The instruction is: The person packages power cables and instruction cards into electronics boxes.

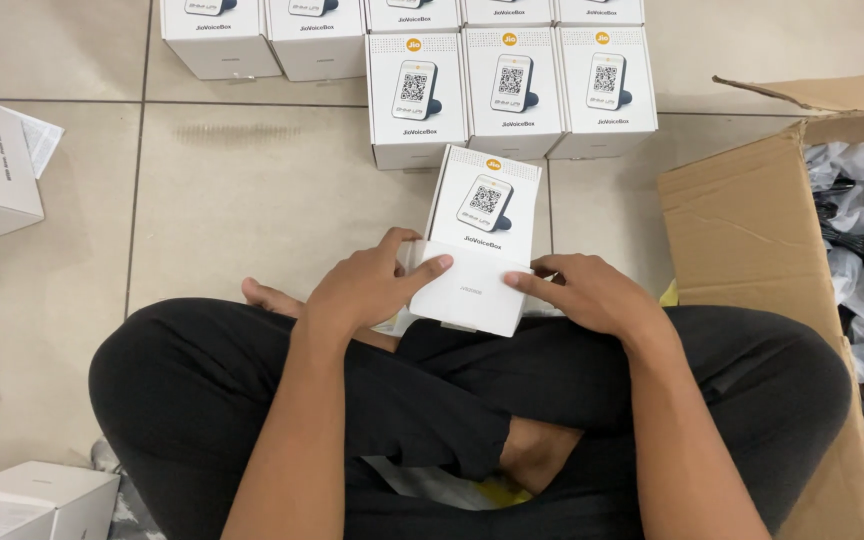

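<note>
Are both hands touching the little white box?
Touching. The head view shows the left hand with fingers laid over the white box, and the right hand with fingertips pressed on its lower right edge.

head cam | steep downward view | close over lap, tiled floor (252,200)

We're sitting cross-legged on the floor, both forearms reaching forward over our knees. Left hand (367,285) palm down, fingers curled, index stretched toward the right. Right hand (587,292) palm down, fingers flat, pointing left. Hands near, not touching.
</note>
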